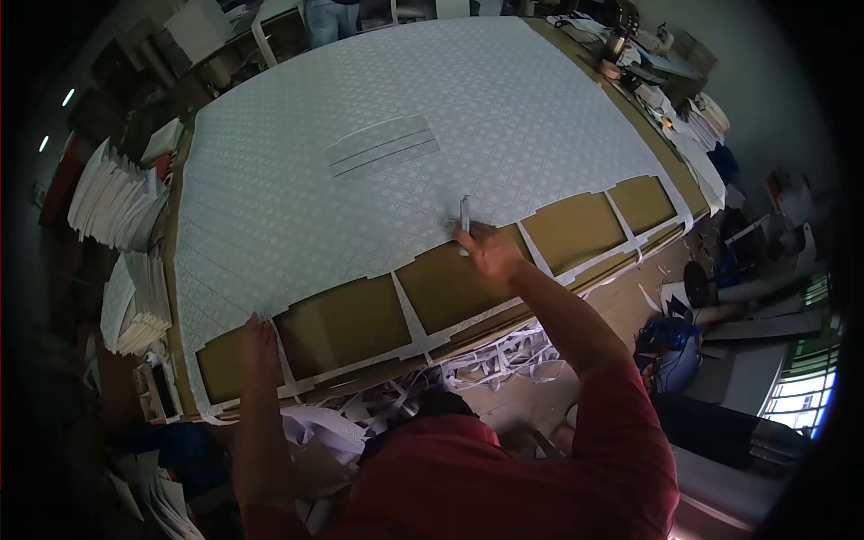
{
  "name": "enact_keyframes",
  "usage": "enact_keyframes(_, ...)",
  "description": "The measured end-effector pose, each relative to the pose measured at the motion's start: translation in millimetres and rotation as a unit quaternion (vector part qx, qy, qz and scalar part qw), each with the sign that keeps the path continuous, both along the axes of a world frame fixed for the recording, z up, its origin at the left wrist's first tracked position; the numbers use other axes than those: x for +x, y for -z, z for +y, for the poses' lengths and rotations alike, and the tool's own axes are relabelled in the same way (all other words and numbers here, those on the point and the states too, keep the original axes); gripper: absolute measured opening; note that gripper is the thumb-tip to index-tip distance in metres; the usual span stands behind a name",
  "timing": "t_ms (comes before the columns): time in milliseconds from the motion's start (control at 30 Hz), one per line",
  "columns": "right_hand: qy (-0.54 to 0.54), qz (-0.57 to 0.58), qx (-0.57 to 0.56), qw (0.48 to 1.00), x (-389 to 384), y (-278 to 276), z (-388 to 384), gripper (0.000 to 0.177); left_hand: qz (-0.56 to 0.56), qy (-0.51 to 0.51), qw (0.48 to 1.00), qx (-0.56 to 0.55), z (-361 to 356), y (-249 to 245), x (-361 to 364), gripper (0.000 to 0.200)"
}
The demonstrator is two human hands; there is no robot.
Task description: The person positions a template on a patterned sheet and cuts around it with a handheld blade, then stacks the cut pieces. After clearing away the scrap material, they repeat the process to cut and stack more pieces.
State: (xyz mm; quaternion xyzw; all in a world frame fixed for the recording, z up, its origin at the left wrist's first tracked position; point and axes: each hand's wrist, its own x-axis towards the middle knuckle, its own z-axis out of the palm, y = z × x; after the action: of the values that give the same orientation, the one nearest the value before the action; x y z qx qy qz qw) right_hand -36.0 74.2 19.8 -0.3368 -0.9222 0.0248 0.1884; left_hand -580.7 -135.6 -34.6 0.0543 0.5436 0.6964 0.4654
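Note:
A large sheet of pale patterned fabric (396,207) covers most of the big table. Its near edge is cut in a stepped line, with brown tabletop (342,328) showing in panels between narrow white strips (407,308). My left hand (259,346) lies flat at the near left edge of the sheet, fingers stretched forward. Further right, my right hand (493,252) is closed around a slim silvery tool (464,212) standing roughly upright at the fabric's edge. Its exact kind is too small to make out. A rectangle with dark lines (382,146) is marked in the sheet's middle.
Stacks of white sheets (117,198) stand along the table's left side. Papers and a dark flask (616,45) line the right edge. White offcuts (504,355) lie in a heap below the near edge. A person in jeans (331,22) stands beyond the far side.

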Motion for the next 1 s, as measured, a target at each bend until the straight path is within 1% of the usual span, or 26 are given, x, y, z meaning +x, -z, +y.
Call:
enact_keyframes(33,0.011,-0.001,0.002,1.0,2.2,0.9,4.6,0.032,-0.022,0.01,1.0,0.002,1.6,26.2,-26.3,0.026)
enact_keyframes(67,-0.005,-0.023,0.014,1.0,2.5,3.2,10.4,0.03,-0.041,0.017,0.999,0.004,7.0,37.7,-37.6,0.024)
enact_keyframes(100,-0.024,-0.044,0.026,0.998,2.7,3.3,15.3,0.029,-0.039,0.022,0.999,0.006,11.8,29.4,-36.3,0.024)
enact_keyframes(133,-0.023,-0.041,0.029,0.998,4.1,-2.1,16.6,0.029,-0.027,0.087,0.996,0.01,10.2,15.2,-36.0,0.024)
enact_keyframes(167,-0.011,-0.078,0.011,0.997,5.5,-8.6,18.2,0.03,-0.014,0.147,0.989,0.013,5.9,3.4,-34.4,0.026)
enact_keyframes(200,-0.006,-0.114,-0.007,0.993,2.2,-13.1,21.2,0.03,-0.009,0.137,0.99,0.014,6.1,-4.3,-26.9,0.026)
enact_keyframes(233,-0.023,-0.108,-0.001,0.994,-0.3,-9.8,26.1,0.03,0.016,0.119,0.992,-0.024,14.5,-16.5,-11.7,0.028)
enact_keyframes(300,-0.073,-0.056,0.089,0.992,-2.6,7.7,34.1,0.033,0.047,0.068,0.993,-0.083,24.8,-48.0,22.5,0.03)
enact_keyframes(333,-0.075,-0.051,0.069,0.993,-5.5,-1.0,30.4,0.034,0.051,0.041,0.992,-0.104,27.7,-62.1,37.7,0.031)
enact_keyframes(367,-0.073,-0.048,0.046,0.995,-6.9,-10.9,24.6,0.036,0.053,0.022,0.993,-0.103,27.7,-65.9,40.3,0.031)
enact_keyframes(400,-0.085,-0.045,0.049,0.994,-7.8,-8.3,26.1,0.036,0.036,0.031,0.992,-0.118,29.6,-66.1,42.3,0.031)
enact_keyframes(433,-0.076,-0.028,0.04,0.996,-6.2,-7.1,28.1,0.036,0.016,0.044,0.99,-0.131,31.2,-66.7,42.5,0.031)
enact_keyframes(467,-0.064,-0.013,0.031,0.997,-5.7,-4.2,28.1,0.037,0.014,0.037,0.991,-0.131,30.0,-68.6,41.5,0.031)
enact_keyframes(533,-0.08,-0.006,0.024,0.997,-10.1,-8.2,20.3,0.037,0.038,0.084,0.993,-0.08,28.6,-72.7,40.3,0.032)
enact_keyframes(600,-0.097,0.0,0.02,0.995,-15.3,-8.9,21.9,0.037,0.043,0.086,0.994,-0.06,28.1,-80.2,39.5,0.032)
enact_keyframes(667,-0.082,-0.009,0.12,0.989,-22.1,-0.8,28.5,0.033,0.05,0.085,0.994,-0.041,26.8,-89.9,41.2,0.032)
enact_keyframes(700,-0.088,-0.006,0.122,0.989,-26.1,-1.2,29.8,0.033,0.065,0.072,0.993,-0.059,27.9,-103.4,51.2,0.031)
enact_keyframes(767,0.005,-0.03,0.078,0.996,-31.5,-4.1,34.3,0.025,0.084,0.06,0.992,-0.076,25.2,-113.3,57.8,0.03)
enact_keyframes(800,0.007,-0.029,0.08,0.996,-34.3,-4.4,36.9,0.025,0.101,0.049,0.989,-0.093,25.5,-112.7,60.0,0.03)
enact_keyframes(867,0.127,-0.06,-0.021,0.99,-37.1,2.5,41.6,0.02,0.117,0.05,0.986,-0.107,27.9,-107.3,65.2,0.031)
enact_keyframes(900,0.137,-0.062,-0.019,0.989,-35.4,6.5,42.9,0.02,0.124,0.053,0.987,-0.092,24.2,-101.2,61.6,0.03)
enact_keyframes(933,0.129,-0.039,-0.005,0.991,-35.2,9.6,43.2,0.019,0.13,0.056,0.987,-0.078,20.5,-97.7,61.0,0.03)
enact_keyframes(967,0.118,-0.016,0.009,0.993,-33.7,12.4,42.7,0.018,0.128,0.063,0.987,-0.076,17.5,-92.5,60.3,0.03)
enact_keyframes(1000,0.123,-0.017,0.01,0.992,-32.1,9.5,39.9,0.018,0.145,0.064,0.984,-0.076,14.3,-89.5,59.5,0.03)
